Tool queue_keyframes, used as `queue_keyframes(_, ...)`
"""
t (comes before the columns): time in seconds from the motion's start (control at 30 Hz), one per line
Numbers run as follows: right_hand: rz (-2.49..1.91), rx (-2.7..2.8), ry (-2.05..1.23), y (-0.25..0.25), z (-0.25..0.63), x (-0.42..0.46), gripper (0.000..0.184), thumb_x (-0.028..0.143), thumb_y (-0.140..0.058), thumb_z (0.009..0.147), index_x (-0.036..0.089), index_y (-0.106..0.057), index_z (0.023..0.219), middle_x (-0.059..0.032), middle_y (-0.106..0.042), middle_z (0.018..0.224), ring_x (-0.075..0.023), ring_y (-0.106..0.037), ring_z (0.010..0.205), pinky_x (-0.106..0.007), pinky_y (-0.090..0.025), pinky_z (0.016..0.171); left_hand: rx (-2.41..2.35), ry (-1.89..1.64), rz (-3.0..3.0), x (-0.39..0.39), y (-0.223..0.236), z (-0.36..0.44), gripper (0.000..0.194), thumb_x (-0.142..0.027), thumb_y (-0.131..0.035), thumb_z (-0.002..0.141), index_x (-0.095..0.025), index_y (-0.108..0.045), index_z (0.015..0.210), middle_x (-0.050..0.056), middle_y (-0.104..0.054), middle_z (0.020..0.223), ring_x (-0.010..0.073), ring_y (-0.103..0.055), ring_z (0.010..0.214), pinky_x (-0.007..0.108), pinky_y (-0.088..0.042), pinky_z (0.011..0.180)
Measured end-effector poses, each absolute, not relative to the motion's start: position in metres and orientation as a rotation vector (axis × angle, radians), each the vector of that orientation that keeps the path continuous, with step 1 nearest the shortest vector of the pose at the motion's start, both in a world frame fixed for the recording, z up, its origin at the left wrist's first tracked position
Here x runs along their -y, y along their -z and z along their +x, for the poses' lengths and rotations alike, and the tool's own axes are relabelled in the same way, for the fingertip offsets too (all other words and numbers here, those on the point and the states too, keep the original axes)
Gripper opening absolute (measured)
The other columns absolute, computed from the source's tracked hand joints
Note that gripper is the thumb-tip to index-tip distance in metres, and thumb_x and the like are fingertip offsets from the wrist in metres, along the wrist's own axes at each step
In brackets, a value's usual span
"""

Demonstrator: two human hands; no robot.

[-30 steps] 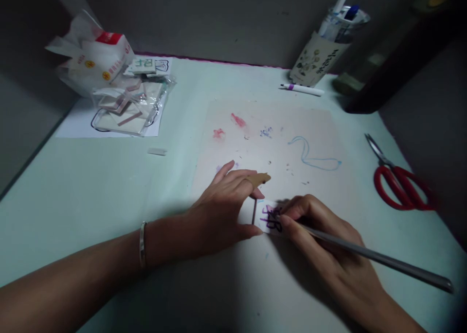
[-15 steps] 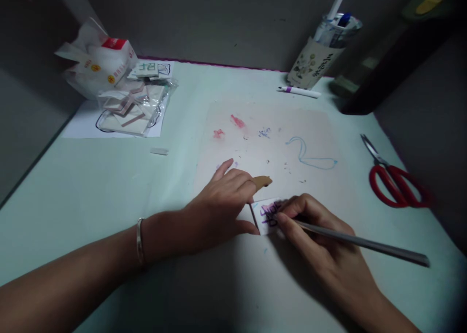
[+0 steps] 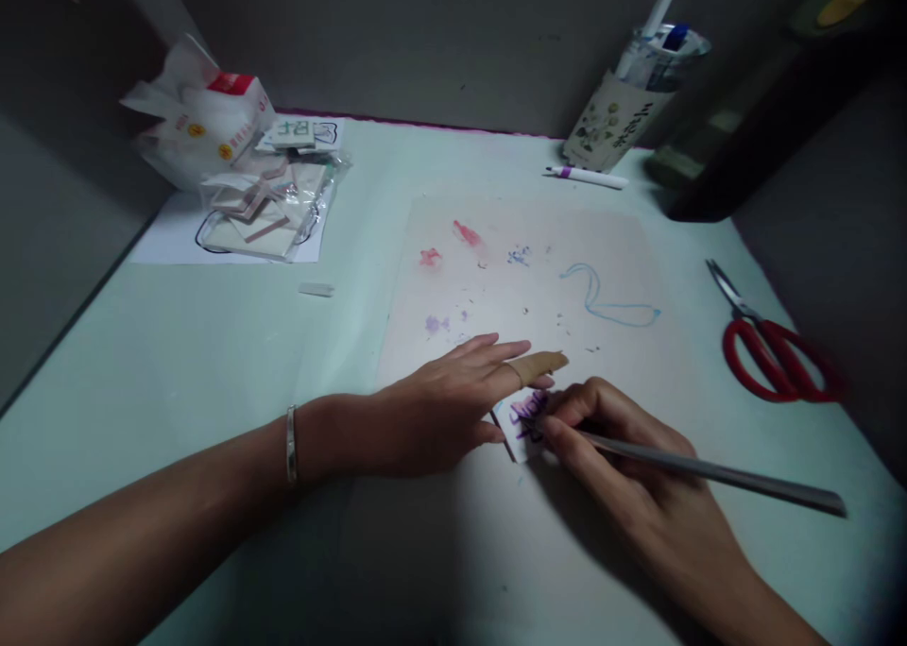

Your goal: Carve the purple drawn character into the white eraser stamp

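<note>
Purple marks cover a small white tile (image 3: 522, 417) near the mat's (image 3: 531, 278) near edge. Left hand (image 3: 453, 410) lies flat, fingers spread, steadying it. Right hand (image 3: 624, 457) pinches a grey brush (image 3: 709, 473), tip on the tile. Red scissors (image 3: 769, 348) lie far right.

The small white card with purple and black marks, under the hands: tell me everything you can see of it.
The small white card with purple and black marks lies flat on the stained beige paper sheet, near its front edge, turned at a slant. It looks like thin stiff card. The left hand touches its left edge, a bandaged finger lying just behind it. The right hand covers its right side, holding a long grey tool whose tip meets the marks.
</note>
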State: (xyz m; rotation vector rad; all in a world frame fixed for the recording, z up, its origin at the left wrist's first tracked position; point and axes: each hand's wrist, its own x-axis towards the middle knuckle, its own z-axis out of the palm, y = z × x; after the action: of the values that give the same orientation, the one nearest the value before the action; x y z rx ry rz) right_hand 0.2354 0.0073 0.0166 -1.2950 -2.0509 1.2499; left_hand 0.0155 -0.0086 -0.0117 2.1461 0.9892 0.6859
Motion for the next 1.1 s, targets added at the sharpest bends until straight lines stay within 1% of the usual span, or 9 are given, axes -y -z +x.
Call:
queue_keyframes(0.1, -1.329, 2.024, -1.280, -0.0199, 0.2328, -0.0050, 0.023, 0.037, -0.058, 0.096, 0.022, -0.055, 0.078, -0.0004, -0.063, 0.072, -0.0143, -0.052, 0.063, -0.027, -0.035, 0.053, -1.002, -0.740, 2.112, 0.0081, 0.0123, 0.0164, 0.070, -0.019, -0.067, 0.094, -0.017, -0.029, 0.152, 0.016, -0.055, 0.145, 0.0267, -0.044, 0.143, 0.052, -0.025, 0.125)
queue_keyframes(0.2, -1.318, 2.052, -1.297, -0.0227, 0.2322, -0.0049, 0.024, 0.037, -0.056, 0.097, 0.022, -0.055, 0.078, -0.0013, -0.064, 0.072, -0.0146, -0.052, 0.064, -0.028, -0.036, 0.055, -1.035, -0.762, 2.089, 0.0080, 0.0141, 0.0179, 0.072, -0.020, -0.072, 0.090, -0.017, -0.031, 0.150, 0.015, -0.059, 0.139, 0.0263, -0.049, 0.139, 0.054, -0.024, 0.125)
queue_keyframes(0.43, -1.296, 2.084, -1.292, -0.0216, 0.2344, -0.0060, 0.025, 0.036, -0.054, 0.099, 0.022, -0.055, 0.078, -0.0026, -0.067, 0.075, -0.0166, -0.058, 0.069, -0.029, -0.040, 0.057, -1.073, -0.762, 2.097, 0.0094, 0.0151, 0.0207, 0.074, -0.016, -0.074, 0.087, -0.018, -0.032, 0.147, 0.015, -0.059, 0.139, 0.0273, -0.046, 0.141, 0.058, -0.023, 0.125)
queue_keyframes(0.53, -1.272, 2.077, -1.294, -0.0197, 0.2349, -0.0053, 0.026, 0.038, -0.054, 0.098, 0.022, -0.056, 0.078, -0.0030, -0.067, 0.075, -0.0171, -0.059, 0.069, -0.029, -0.041, 0.057, -1.088, -0.752, 2.096, 0.0097, 0.0147, 0.0211, 0.070, -0.014, -0.074, 0.087, -0.018, -0.035, 0.145, 0.015, -0.059, 0.140, 0.0264, -0.047, 0.141, 0.058, -0.023, 0.126)
queue_keyframes(0.67, -1.330, 2.019, -1.315, -0.0195, 0.2339, -0.0035, 0.025, 0.037, -0.054, 0.098, 0.022, -0.055, 0.078, -0.0020, -0.068, 0.075, -0.0170, -0.060, 0.071, -0.029, -0.041, 0.060, -1.101, -0.744, 2.104, 0.0096, 0.0161, 0.0211, 0.071, -0.015, -0.076, 0.085, -0.018, -0.036, 0.144, 0.014, -0.058, 0.141, 0.0256, -0.046, 0.142, 0.057, -0.022, 0.126)
queue_keyframes(0.8, -1.296, 2.047, -1.282, -0.0190, 0.2346, -0.0032, 0.024, 0.036, -0.055, 0.098, 0.022, -0.055, 0.078, -0.0006, -0.066, 0.073, -0.0157, -0.059, 0.067, -0.028, -0.039, 0.056, -1.093, -0.763, 2.106, 0.0094, 0.0183, 0.0209, 0.063, -0.018, -0.077, 0.085, -0.014, -0.044, 0.138, 0.017, -0.057, 0.142, 0.0257, -0.044, 0.143, 0.055, -0.022, 0.126)
queue_keyframes(0.87, -1.290, 2.078, -1.275, -0.0192, 0.2352, -0.0031, 0.024, 0.036, -0.055, 0.098, 0.022, -0.055, 0.078, -0.0002, -0.065, 0.072, -0.0148, -0.057, 0.065, -0.027, -0.038, 0.054, -1.092, -0.770, 2.095, 0.0094, 0.0185, 0.0209, 0.061, -0.019, -0.077, 0.085, -0.014, -0.045, 0.138, 0.017, -0.057, 0.143, 0.0260, -0.045, 0.143, 0.056, -0.022, 0.126)
queue_keyframes(0.97, -1.314, 2.085, -1.283, -0.0210, 0.2351, -0.0022, 0.024, 0.037, -0.054, 0.099, 0.023, -0.054, 0.080, -0.0011, -0.064, 0.073, -0.0151, -0.055, 0.066, -0.028, -0.039, 0.056, -1.084, -0.767, 2.073, 0.0094, 0.0176, 0.0210, 0.065, -0.019, -0.078, 0.085, -0.016, -0.044, 0.140, 0.017, -0.057, 0.143, 0.0266, -0.045, 0.142, 0.058, -0.021, 0.126)
queue_keyframes(1.1, -1.326, 2.104, -1.273, -0.0223, 0.2351, -0.0015, 0.024, 0.037, -0.053, 0.100, 0.023, -0.054, 0.081, -0.0014, -0.066, 0.076, -0.0156, -0.058, 0.069, -0.028, -0.039, 0.056, -1.085, -0.763, 2.077, 0.0095, 0.0167, 0.0210, 0.068, -0.018, -0.079, 0.084, -0.014, -0.042, 0.141, 0.018, -0.059, 0.140, 0.0273, -0.047, 0.141, 0.058, -0.021, 0.126)
